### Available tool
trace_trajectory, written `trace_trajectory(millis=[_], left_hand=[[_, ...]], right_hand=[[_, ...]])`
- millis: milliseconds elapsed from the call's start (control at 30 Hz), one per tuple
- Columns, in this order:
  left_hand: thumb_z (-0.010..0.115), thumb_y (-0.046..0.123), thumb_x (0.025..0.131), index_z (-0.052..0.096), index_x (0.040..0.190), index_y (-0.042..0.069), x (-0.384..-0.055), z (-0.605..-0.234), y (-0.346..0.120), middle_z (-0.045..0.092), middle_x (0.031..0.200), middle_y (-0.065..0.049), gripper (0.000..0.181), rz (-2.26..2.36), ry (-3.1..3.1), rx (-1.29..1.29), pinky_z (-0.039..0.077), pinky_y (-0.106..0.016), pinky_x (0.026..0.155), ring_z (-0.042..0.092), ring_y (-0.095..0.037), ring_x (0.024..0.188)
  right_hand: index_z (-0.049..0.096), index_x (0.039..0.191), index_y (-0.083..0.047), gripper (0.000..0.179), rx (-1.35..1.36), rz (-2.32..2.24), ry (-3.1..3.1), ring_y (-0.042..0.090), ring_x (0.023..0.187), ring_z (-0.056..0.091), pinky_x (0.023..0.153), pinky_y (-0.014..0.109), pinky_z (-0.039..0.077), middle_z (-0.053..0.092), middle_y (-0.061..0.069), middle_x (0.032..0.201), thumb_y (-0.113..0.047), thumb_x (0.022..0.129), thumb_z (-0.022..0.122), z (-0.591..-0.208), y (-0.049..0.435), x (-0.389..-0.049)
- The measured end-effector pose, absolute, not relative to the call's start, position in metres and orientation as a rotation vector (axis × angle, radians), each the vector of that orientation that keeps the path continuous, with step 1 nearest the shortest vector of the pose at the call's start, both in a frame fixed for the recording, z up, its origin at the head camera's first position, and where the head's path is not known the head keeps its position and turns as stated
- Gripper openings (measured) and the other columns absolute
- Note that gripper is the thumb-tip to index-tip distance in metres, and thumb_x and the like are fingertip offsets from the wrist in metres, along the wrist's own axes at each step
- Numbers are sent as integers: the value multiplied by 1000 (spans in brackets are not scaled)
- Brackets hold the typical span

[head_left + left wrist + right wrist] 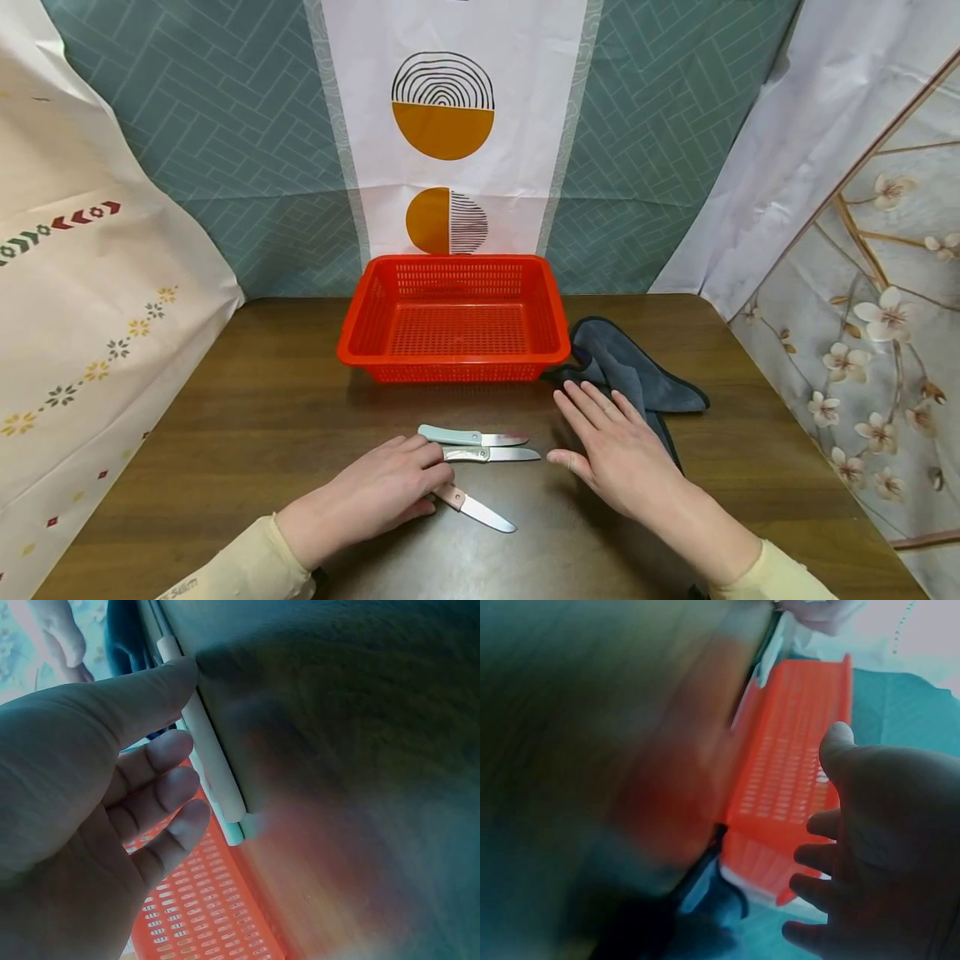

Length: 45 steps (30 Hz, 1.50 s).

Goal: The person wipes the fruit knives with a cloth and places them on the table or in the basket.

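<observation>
My left hand [382, 487] pinches the handle of a pink-handled knife [487, 515] between thumb and curled fingers; in the left wrist view the thumb lies against the pink handle [214, 761]. The blade points right and toward me. Just beyond lie a knife with a pale patterned handle [513, 455] and a mint-handled knife [453, 435], side by side, blades to the right. The left fingers partly cover the patterned handle. Over the right side of the table, my right hand [618, 450] is held with fingers straight and thumb spread, holding nothing, beside a dark grey cloth [678, 397].
A red perforated plastic basket [450, 360] stands at the back middle of the brown wooden table [247, 400]. The crumpled cloth lies close to its right side. Patterned fabric [630, 167] hangs behind the table, with more fabric on both sides.
</observation>
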State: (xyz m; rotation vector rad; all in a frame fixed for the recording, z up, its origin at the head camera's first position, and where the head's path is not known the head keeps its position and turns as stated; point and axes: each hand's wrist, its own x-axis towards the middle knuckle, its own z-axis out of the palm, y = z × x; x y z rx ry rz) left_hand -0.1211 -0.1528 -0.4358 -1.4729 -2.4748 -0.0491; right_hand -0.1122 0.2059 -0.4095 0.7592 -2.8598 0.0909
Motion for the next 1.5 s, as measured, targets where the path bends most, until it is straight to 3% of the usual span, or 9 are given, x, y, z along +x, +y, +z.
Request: trace_trajectory(millis=[367, 700, 867, 1000, 1100, 1267, 1500], left_hand=[[99, 23, 78, 67, 93, 22, -124, -441, -149, 60, 94, 9, 36, -77, -2389, -1462, 54, -32, 86, 57, -16, 90], [94, 26, 86, 64, 88, 20, -126, -441, -146, 57, 90, 7, 31, -53, -2340, -1441, 51, -31, 78, 52, -17, 84], [89, 21, 93, 66, 94, 19, -126, -432, -148, 62, 95, 6, 23, -54, -2391, -1402, 53, -32, 81, 57, -16, 88], [88, 16, 91, 65, 97, 17, -127, -423, -148, 66, 96, 7, 24, -48, -2429, -1376, 52, -30, 80, 59, -16, 89], [90, 16, 89, 63, 97, 15, -129, -417, -149, 65, 89, 7, 29, -66, -2434, -1344, 47, -28, 75, 57, -15, 82], [94, 14, 85, 56, 92, 16, -129, -406, -149, 58, 78, 10, 39, -112, -2415, -1276, 41, -25, 68, 53, -12, 72], [89, 5, 83, 51, 90, 18, -133, -386, -146, 49, 75, 12, 41, -156, -2366, -1233, 38, -25, 64, 52, -10, 69]], right_hand=[[49, 166, -5, 82, 715, 15, -2869, 40, 156, 45, 124, 65, 35, 47, 17, 170, -61, 108, 62, -420, 222, -131], [63, 151, 2, 73, 775, -108, -2755, 40, 138, 61, 116, 59, 47, 66, 21, 148, -49, 102, 79, -419, 223, -158], [72, 136, 2, 57, 756, -179, -2739, 38, 117, 69, 102, 55, 55, 73, 18, 126, -38, 98, 85, -417, 217, -174], [77, 110, -1, 38, 723, -218, -2733, 35, 89, 67, 79, 47, 57, 70, 13, 99, -34, 96, 87, -417, 213, -185], [75, 93, -2, 36, 705, -242, -2741, 33, 77, 65, 69, 44, 55, 65, 12, 84, -36, 96, 87, -419, 209, -194], [73, 84, -1, 45, 678, -307, -2764, 33, 69, 67, 64, 45, 61, 65, 13, 78, -43, 99, 83, -422, 200, -208], [73, 84, -2, 42, 649, -357, -2784, 31, 66, 68, 58, 46, 62, 65, 13, 77, -41, 98, 85, -427, 201, -219]])
